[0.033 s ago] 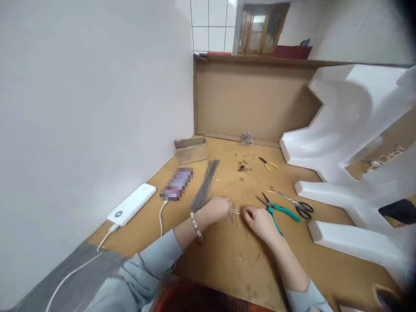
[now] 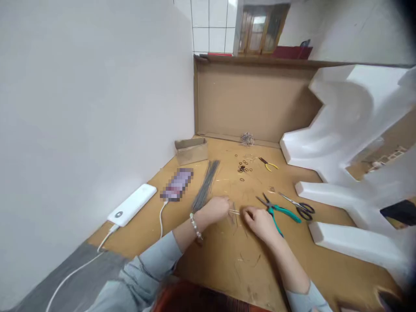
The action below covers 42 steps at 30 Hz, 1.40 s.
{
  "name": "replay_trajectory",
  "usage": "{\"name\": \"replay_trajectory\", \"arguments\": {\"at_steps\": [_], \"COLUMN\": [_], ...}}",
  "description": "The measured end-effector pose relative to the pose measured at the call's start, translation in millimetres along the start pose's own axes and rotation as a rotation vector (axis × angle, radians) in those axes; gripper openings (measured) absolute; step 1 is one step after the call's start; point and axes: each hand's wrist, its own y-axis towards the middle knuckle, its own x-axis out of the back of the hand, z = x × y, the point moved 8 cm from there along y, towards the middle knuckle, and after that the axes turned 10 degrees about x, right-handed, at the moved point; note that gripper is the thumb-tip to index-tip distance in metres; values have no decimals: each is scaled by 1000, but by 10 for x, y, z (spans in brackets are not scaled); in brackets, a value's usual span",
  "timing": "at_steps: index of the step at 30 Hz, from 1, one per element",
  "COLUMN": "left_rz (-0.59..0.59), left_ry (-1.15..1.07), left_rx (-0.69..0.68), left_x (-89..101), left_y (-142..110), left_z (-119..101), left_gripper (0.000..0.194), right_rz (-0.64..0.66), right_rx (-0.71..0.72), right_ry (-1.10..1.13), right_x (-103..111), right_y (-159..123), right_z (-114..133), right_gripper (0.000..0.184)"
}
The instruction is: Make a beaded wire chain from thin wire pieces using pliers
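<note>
My left hand (image 2: 218, 209), with a beaded bracelet at the wrist, has its fingers closed on one end of thin pale wires (image 2: 234, 212). The other end runs to my right hand (image 2: 260, 221), whose fingertips are pinched together around it. The wires stretch side by side across the short gap, just above the cardboard. Beside my left hand lies a bundle of straight grey wires (image 2: 205, 184). Teal-handled pliers (image 2: 272, 206) lie open just right of my right hand. The exact grip of the fingertips is too small to make out.
Scissors (image 2: 299, 205), small yellow pliers (image 2: 268, 164), several dark rings (image 2: 242, 167) and a tangled wire ball (image 2: 247, 138) lie farther off. A cardboard box (image 2: 191, 152), phone (image 2: 178, 184) and white power bank (image 2: 132, 204) stand left. White foam (image 2: 328, 190) borders the right.
</note>
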Motion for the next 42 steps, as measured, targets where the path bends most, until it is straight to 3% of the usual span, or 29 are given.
{"name": "replay_trajectory", "arguments": {"at_steps": [7,11,16,23,28,33,36,40,42], "left_rz": [-88,-80,-54,140,273,310,303,248,237], "left_ry": [48,29,-6,3,59,21,-79,-320,-475], "left_rx": [433,500,464,408,356,309,265,152,85], "left_x": [265,234,172,161,40,-23,87,418,560], "left_y": [170,221,580,1237,1356,1382,1383,1314,1216], "left_z": [834,1042,1021,905,767,682,691,687,627], "left_gripper": [26,23,25,35,35,35,30,10,11], "right_rz": [-66,-79,-73,-78,-87,-98,-110,-145,-189], "right_rx": [27,-27,-22,-32,-28,-25,-36,-54,-60], "right_ry": [110,123,125,119,128,133,137,161,221], "right_x": [-1,-4,-19,2,24,36,49,60,57], "right_y": [0,-2,17,-7,-20,-24,-30,-35,-31], "right_z": [-51,-125,-113,-135,-114,-113,-142,-188,-208], "right_gripper": [26,28,27,28,27,27,27,26,25]}}
